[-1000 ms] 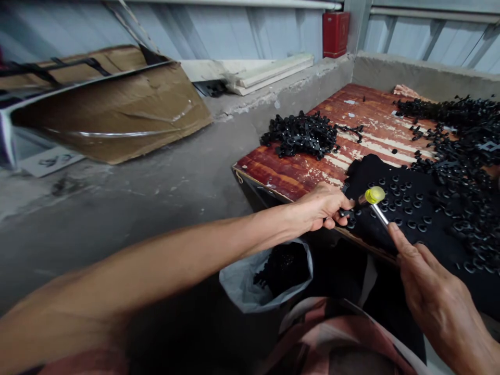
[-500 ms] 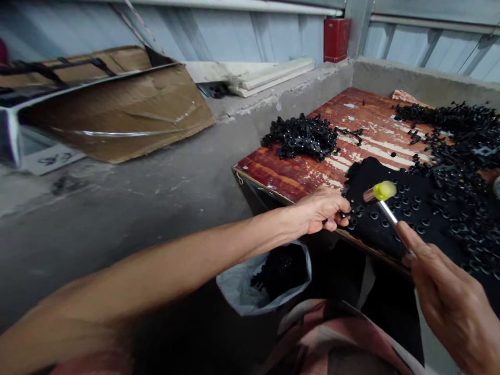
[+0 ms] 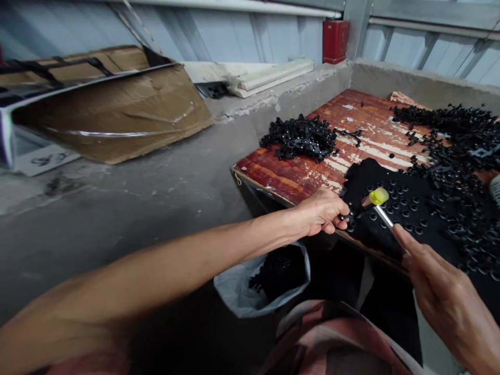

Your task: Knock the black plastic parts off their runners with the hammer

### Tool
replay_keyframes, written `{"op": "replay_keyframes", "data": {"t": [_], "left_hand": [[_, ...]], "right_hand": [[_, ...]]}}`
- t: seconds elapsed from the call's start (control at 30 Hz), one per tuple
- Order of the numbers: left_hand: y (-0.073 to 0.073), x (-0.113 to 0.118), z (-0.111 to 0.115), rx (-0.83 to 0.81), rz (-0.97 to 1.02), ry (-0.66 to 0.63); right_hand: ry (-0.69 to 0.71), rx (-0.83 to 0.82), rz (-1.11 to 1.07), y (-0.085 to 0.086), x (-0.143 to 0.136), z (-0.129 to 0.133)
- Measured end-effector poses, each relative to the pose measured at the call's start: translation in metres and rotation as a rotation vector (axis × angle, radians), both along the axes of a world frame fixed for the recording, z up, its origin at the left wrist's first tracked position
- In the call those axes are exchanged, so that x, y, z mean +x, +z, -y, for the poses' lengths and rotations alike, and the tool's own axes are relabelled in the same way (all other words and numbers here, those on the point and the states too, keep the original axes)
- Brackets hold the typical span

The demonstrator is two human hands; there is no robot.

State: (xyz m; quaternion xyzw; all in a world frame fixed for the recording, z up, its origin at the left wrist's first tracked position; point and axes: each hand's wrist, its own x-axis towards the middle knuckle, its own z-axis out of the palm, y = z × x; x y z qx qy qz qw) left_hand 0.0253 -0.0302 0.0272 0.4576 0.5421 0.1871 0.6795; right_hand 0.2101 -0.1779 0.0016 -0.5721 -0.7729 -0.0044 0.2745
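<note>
Pinched fingers of my left hand (image 3: 326,211) hold a small black part (image 3: 344,215) at the front edge of the black mat (image 3: 363,179). My right hand (image 3: 441,281) grips a hammer (image 3: 385,216) by its handle. The hammer's head, yellow on one end and brownish on the other, is just right of my left fingertips, over the mat. Rows of small black ring-like pieces (image 3: 406,213) lie on the mat. Whether the hammer touches anything cannot be made out.
On the red-brown table (image 3: 273,174) sit a black pile of parts (image 3: 300,135) and a larger heap (image 3: 464,130) at the right. Below hangs an open white bag (image 3: 238,291) with black pieces. A cardboard box (image 3: 128,114) and red tin (image 3: 335,41) stand behind.
The hammer head has shifted slightly left and down, closer to my left fingertips. My left hand has stayed almost in place, still pinching. The whole view has moved a little.
</note>
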Motion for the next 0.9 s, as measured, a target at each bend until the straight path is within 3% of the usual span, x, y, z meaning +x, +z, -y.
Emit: {"op": "replay_keyframes", "data": {"t": [0.1,0.23,0.33,0.4,0.5,0.7,0.8,0.9], "left_hand": [[-0.003,-0.001,0.0,0.031,-0.019,-0.016],[-0.007,-0.002,-0.002,0.055,-0.066,-0.058],[-0.008,-0.003,-0.002,0.054,-0.093,-0.069],[-0.006,-0.005,-0.001,0.077,-0.104,-0.075],[-0.002,-0.01,0.005,0.136,-0.118,-0.115],[-0.001,-0.007,0.034,0.233,0.002,-0.396],[-0.009,0.007,0.047,0.2,0.046,-0.581],[-0.014,0.02,0.053,0.211,0.068,-0.742]], "right_hand": [[-0.048,0.085,-0.03,-0.001,-0.001,0.003],[0.04,-0.057,0.034,-0.002,-0.003,0.006],[-0.095,0.067,-0.094,-0.007,-0.003,0.007],[-0.014,0.007,-0.046,-0.011,-0.003,0.008],[-0.027,-0.085,-0.166,-0.013,-0.001,0.014],[-0.398,-0.174,-0.762,-0.001,-0.001,0.036],[-0.432,-0.271,-1.001,-0.003,0.0,0.034],[-0.386,-0.344,-1.066,-0.009,0.001,0.028]]}}
